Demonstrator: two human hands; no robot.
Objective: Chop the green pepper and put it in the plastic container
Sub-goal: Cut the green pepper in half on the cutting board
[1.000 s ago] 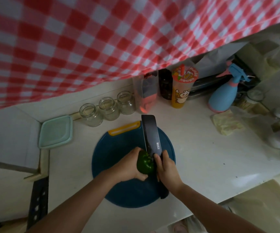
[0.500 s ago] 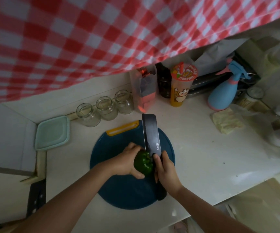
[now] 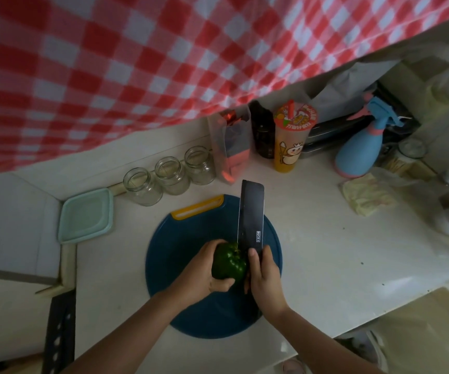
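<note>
Green pepper (image 3: pixel 228 261) sits whole at the centre of the frame, on the round dark blue cutting board (image 3: pixel 180 255).

The board's near rim lies close to the front edge of the counter (image 3: pixel 326 238), which slants across the lower right. Right of the board, bare counter runs out to a crumpled yellow rag (image 3: pixel 366 195). Above the board, the hem of a red-and-white checked cloth (image 3: pixel 164 63) hangs over the back row of things.

The plastic container (image 3: pixel 85 215), pale teal and square, sits at the left of the frame, well apart from the board; you cannot tell what it holds. Three glass jars (image 3: pixel 169 175) stand in a row between it and the board's yellow handle, mouths open. Further right stand a printed drink cup (image 3: pixel 289 139) and a blue spray bottle (image 3: pixel 358 149).

Your left hand (image 3: pixel 204 271) is curled round the pepper's left side, with the thumb on its near face. Your right hand (image 3: pixel 265 276) is closed on the handle of the cleaver (image 3: pixel 251 214), with fingertips up on the heel of the blade. The dark blade points toward the top of the frame, its tip past the board's far rim, and its edge meets the pepper's right side by the stem.
</note>
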